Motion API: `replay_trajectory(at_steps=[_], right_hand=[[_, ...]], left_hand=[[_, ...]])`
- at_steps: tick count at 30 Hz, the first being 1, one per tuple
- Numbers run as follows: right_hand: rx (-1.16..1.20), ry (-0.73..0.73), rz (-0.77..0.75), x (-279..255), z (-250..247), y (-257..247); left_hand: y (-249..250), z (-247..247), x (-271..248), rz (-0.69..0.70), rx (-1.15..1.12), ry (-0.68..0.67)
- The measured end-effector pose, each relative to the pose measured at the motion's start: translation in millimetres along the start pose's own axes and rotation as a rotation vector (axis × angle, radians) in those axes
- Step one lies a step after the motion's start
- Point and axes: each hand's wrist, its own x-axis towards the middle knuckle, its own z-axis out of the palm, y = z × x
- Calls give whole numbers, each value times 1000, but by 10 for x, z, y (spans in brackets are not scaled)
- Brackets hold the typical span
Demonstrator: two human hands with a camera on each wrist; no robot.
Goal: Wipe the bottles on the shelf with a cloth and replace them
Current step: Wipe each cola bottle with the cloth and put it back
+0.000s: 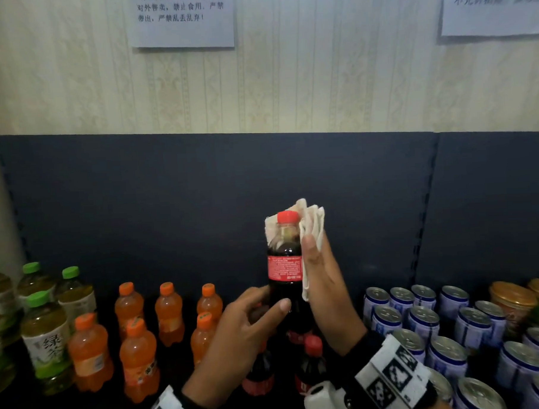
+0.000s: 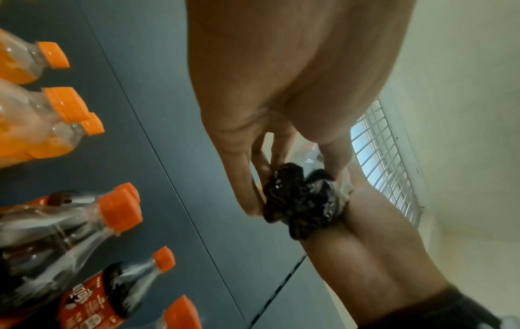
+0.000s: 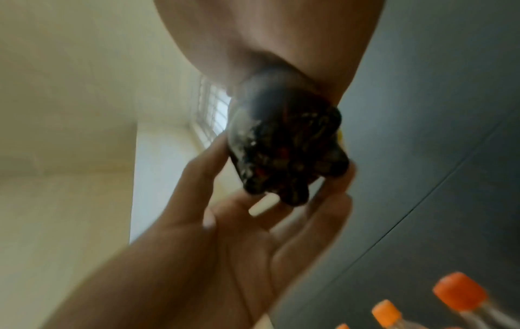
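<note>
I see my left hand [image 1: 237,338] curled round the low part of a cola bottle [image 1: 284,265], thumb in front and fingers behind. The bottle stands upright in the air, above the shelf [image 1: 178,406] and in front of the dark back panel [image 1: 169,193]. It has a red cap and a red label with small white writing that I cannot read. My right hand [image 1: 324,291] holds a white cloth [image 1: 312,221] against the bottle's right side and neck, thumb pressing on the cloth, which wraps behind the cap. In the left wrist view the bumpy dark bottom of the bottle [image 2: 303,200] sits between my fingertips [image 2: 250,200].

Below, more cola bottles [image 1: 312,366] stand on the shelf. To the left are orange soda bottles [image 1: 139,361] with orange caps; their labels are too blurry to read. Farther left are green tea bottles [image 1: 45,337] with green caps, one label reading 绿茶. To the right are blue and white cans [image 1: 447,354], then tubs with gold lids [image 1: 513,298].

Two paper notices [image 1: 183,16] with Chinese writing hang on the wall; I can make out 禁止食用 and 严禁乱丢乱弃.
</note>
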Motion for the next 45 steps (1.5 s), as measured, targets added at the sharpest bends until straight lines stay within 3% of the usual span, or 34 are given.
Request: replay_trajectory(at_steps=[7, 13, 16, 22, 29, 34, 37, 39, 42, 45], right_hand=[[-95, -130, 76, -518, 16, 356], [-203, -54, 48, -280, -109, 176], [-263, -93, 10, -313, -115, 166], [-200, -116, 46, -446, -121, 241], [-206, -14, 35, -243, -33, 132], [-199, -71, 60, -319, -135, 133], [-199, -129, 126, -372, -199, 129], [-74, -88, 236, -336, -234, 93], [107, 55, 392, -149, -368, 31], [163, 108, 479, 49, -545, -38]], left_hand=[[57, -53, 87, 85, -71, 213], [74, -7, 108, 15, 116, 122], [173, -4, 139, -26, 5, 12], [130, -18, 147, -40, -96, 192], [106, 116, 111, -32, -97, 17], [211, 33, 187, 69, 29, 105], [272, 22, 275, 105, 43, 210], [316, 39, 393, 123, 39, 236], [397, 112, 592, 116, 94, 154], [526, 181, 815, 177, 275, -30]])
